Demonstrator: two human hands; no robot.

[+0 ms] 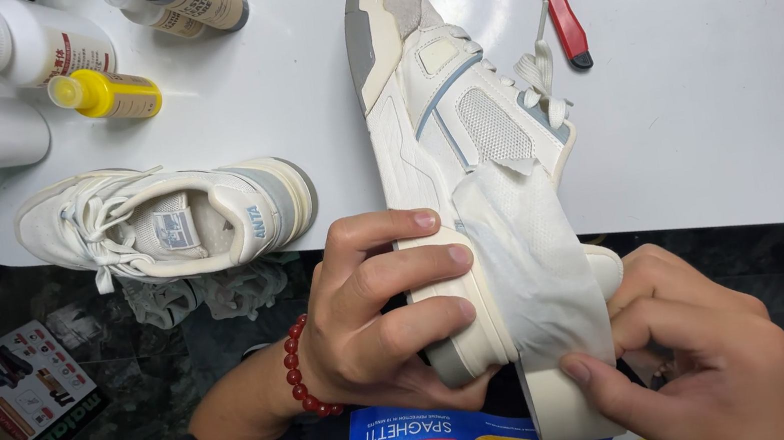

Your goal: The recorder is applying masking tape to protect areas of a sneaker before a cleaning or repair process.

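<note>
Two hands on sneaker [461, 130]: long axis runs away from person, heel far. Left hand [375, 323] clenched on sole side; right hand [702, 351] nearer tape strip [539, 261], pinching it over toe.

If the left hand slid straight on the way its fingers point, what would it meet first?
The left hand grips the sole of the white sneaker, fingers pointing right. Straight on, they would first meet the tape strip wrapped over the toe, probably before the right hand; depth is unclear.
</note>
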